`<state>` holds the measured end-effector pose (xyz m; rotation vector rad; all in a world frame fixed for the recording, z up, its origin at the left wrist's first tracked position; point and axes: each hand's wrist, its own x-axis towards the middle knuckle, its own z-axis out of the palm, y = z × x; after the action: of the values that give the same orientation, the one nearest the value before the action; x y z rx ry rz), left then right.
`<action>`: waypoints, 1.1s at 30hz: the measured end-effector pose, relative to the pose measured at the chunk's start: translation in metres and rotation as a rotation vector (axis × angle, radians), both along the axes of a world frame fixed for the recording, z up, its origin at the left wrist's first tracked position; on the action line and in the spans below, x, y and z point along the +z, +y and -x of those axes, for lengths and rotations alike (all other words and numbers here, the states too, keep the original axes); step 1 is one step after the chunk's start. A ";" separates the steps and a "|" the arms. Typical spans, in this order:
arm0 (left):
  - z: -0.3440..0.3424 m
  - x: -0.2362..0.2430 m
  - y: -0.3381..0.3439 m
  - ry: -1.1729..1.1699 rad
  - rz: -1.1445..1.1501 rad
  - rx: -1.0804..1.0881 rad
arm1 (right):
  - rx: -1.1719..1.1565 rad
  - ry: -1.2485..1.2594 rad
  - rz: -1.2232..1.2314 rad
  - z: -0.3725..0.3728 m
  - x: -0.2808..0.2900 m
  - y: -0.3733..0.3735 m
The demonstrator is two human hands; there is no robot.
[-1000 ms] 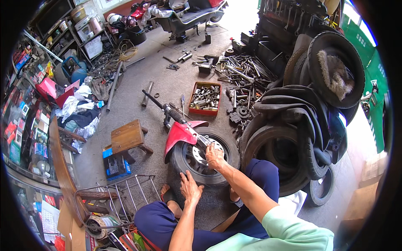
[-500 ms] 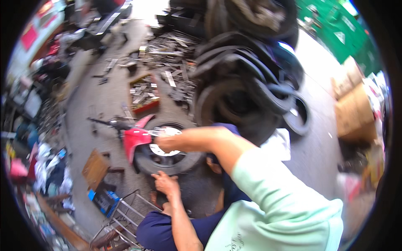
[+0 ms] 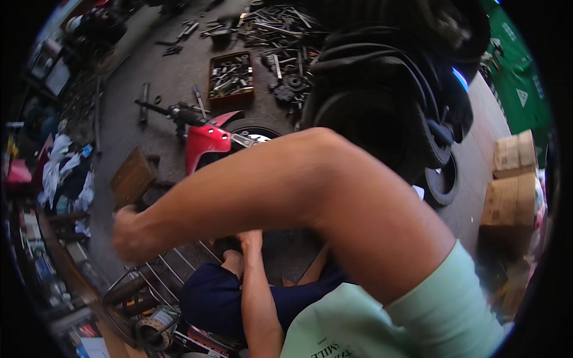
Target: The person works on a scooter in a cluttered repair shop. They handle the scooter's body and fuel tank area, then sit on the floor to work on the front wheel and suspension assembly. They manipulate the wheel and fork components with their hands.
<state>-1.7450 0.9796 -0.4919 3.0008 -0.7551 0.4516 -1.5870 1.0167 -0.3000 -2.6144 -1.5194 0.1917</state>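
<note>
My right arm crosses in front of me toward the left. My right hand [image 3: 132,237], blurred by motion, is above the metal wire rack [image 3: 156,271] and just below the small wooden seat [image 3: 132,177]; its fingers do not show clearly. My left hand [image 3: 250,240] is low, near my legs, its fingers hidden behind the right forearm. Beyond the forearm lies a wheel with a black tyre [image 3: 255,126], mostly covered. Attached next to it is a red mudguard [image 3: 206,141] with a dark fork assembly [image 3: 182,116].
A red tray [image 3: 230,77] of metal parts stands on the floor beyond the wheel, with loose tools [image 3: 280,27] behind it. Old tyres [image 3: 382,77] are piled to the right. Cardboard boxes [image 3: 508,200] stand far right. A roll of tape [image 3: 154,331] is at lower left.
My right hand has left the wheel's hub and swung left over the wire rack. My left hand has drawn back from the tyre's near edge toward my legs.
</note>
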 end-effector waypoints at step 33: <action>-0.050 0.061 0.013 0.592 0.078 0.087 | -1.518 0.260 -0.206 0.050 -0.192 -0.223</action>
<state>-1.6953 0.9926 -0.4311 2.8494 -0.5353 -0.3896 -1.6367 0.7938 -0.4922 -2.6098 0.6457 0.1696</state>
